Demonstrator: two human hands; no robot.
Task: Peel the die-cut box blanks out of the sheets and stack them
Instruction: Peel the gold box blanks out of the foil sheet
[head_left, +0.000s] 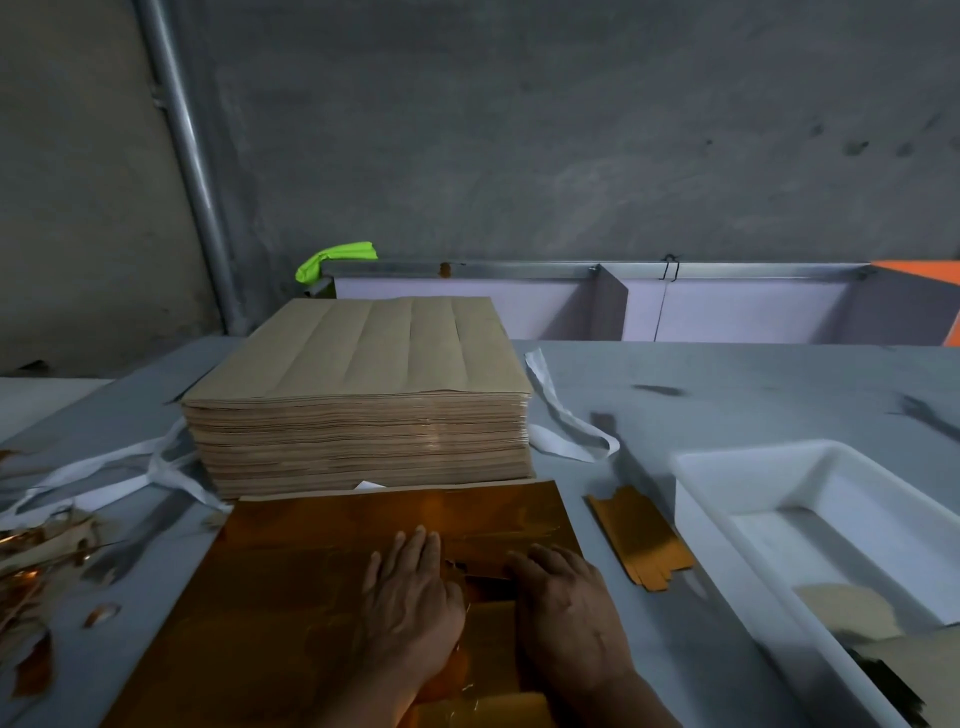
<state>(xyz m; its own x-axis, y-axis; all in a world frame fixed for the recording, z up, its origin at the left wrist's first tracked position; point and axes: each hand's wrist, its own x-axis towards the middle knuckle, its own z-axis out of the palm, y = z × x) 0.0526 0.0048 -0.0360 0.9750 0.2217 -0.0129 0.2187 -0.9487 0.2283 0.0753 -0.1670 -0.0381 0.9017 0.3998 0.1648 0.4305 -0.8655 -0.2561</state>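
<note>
Where the gold sheet (291, 597) lies on the tabletop (753, 384) before you, your left grip (410, 597) presses it with straight fingers. Your right grip (566, 597) curls at a cut blank (491, 618), though I cannot tell whether it holds it. A peeled blank (639, 540) lies beside the white tray (727, 467), and a brown stack (363, 405) sits behind.

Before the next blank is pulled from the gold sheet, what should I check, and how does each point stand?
1. Left hand flat on the sheet, pinning it: ok.
2. Right hand gripping a cut edge: cannot tell, its fingertips are hidden.
3. Sheet lying flat on the table: ok.
4. Peeled blank to stack on, right of the sheet: ok.
5. Brown stack behind the sheet, clear of both hands: ok.
6. Tray at the right, clear of the hands: ok.
</note>
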